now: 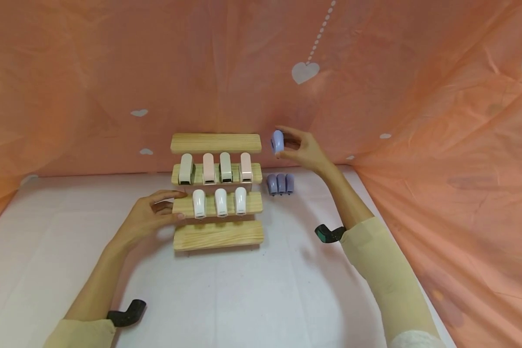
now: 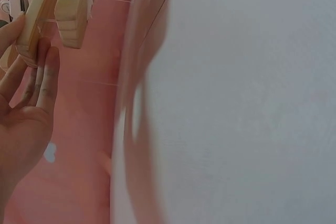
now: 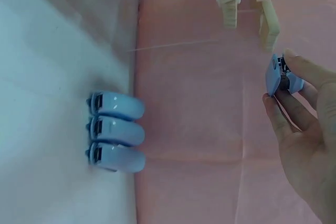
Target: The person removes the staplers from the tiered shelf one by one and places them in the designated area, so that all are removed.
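My right hand pinches a lavender mini stapler between thumb and fingers, in the air right of the top wooden tier. In the right wrist view, the stapler shows its dark inner mechanism, close to a tier's end. A stepped wooden rack stands at the middle. My left hand holds the left end of its third tier from the top, thumb on one side and fingers on the other in the left wrist view. White staplers sit on that tier; pale green and pink staplers line the second.
Three more lavender staplers stand side by side on the white tabletop, just right of the rack. The top tier and the bottom tier bear nothing. A pink-orange cloth with white hearts hangs behind and along the right.
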{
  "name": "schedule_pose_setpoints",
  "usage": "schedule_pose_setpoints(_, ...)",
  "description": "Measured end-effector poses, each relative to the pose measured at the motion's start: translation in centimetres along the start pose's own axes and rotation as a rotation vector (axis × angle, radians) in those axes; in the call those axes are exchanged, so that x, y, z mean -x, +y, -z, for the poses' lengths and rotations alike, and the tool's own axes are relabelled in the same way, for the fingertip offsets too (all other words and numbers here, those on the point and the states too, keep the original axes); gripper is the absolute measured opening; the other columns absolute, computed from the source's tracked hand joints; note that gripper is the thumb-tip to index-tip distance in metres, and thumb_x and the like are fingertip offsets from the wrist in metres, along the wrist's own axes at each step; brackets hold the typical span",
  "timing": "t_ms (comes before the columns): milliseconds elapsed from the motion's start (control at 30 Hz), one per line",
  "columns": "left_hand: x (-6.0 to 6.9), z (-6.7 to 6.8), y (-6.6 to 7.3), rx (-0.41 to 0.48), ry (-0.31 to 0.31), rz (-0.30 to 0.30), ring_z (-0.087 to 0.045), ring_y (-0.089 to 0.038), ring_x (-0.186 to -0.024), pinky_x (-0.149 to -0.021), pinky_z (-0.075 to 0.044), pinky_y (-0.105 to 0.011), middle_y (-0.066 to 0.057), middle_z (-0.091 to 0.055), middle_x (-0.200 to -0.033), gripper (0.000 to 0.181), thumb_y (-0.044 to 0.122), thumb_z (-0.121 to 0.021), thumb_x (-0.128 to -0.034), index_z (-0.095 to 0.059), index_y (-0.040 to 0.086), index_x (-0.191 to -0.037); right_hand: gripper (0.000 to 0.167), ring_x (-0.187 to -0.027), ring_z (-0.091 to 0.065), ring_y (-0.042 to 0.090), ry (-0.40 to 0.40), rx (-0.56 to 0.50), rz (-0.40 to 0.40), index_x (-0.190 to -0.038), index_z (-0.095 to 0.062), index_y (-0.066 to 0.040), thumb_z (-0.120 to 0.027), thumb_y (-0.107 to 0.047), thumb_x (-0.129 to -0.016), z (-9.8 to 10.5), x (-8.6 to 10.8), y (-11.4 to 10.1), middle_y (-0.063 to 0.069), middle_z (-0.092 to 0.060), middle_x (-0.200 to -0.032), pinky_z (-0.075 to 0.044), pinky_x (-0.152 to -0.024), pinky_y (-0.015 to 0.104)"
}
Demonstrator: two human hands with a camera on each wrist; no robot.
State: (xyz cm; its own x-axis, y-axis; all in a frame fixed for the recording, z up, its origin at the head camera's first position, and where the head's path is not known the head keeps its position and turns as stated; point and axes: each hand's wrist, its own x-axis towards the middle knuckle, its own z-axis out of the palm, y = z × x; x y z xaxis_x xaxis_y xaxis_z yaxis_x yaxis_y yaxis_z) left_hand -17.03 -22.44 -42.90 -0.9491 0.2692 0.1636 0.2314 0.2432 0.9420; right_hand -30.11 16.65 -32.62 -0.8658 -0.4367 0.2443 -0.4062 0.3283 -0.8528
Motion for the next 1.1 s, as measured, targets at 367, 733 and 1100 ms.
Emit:
schedule_pose_setpoints(367, 0.5, 0.0, -0.3, -0.02, -0.002, 0.011, -0.067, -0.007, -0.099, -0.082, -0.056, -0.022, -0.006, -0.059, -0.131, 0.052, 0.007, -0.078, -0.086, -0.058, -0.002, -0.133, 0.069, -0.127, -0.052, 0.034, -0.006, -0.022, -0.048, -0.146, -0.047, 0.0, -0.076, 0.006, -0.083, 0.5, 2.0, 2.3, 0.02, -0.05, -0.144, -0.044, -0.107, 0.046)
schedule_pose_setpoints(733, 0.3, 0.0, -0.1, -0.052, -0.005, 0.007, -0.062, -0.007, -0.106, -0.09, -0.052, -0.017, -0.016, -0.056, -0.133, 0.05, 0.008, -0.079, -0.0853, -0.061, -0.002, -0.131, 0.067, -0.126, -0.051, 0.042, 0.002, -0.052, -0.095, -0.144, -0.044, 0.009, -0.071, 0.014, -0.083, 0.9, 4.2, 4.0, 0.025, -0.047, -0.145, -0.05, -0.1, 0.033)
schedule_pose_setpoints(1100, 0.4, 0.0, 0.1, -0.085, -0.003, 0.008, -0.061, -0.012, -0.109, -0.091, -0.05, -0.017, -0.016, -0.056, -0.132, 0.05, 0.01, -0.08, -0.0849, -0.062, 0.0, -0.13, 0.067, -0.126, -0.051, 0.043, 0.039, -0.039, -0.133, -0.142, -0.044, 0.01, -0.072, 0.014, -0.082, 1.1, 5.6, 8.4, 0.031, -0.051, -0.136, -0.045, -0.106, 0.042)
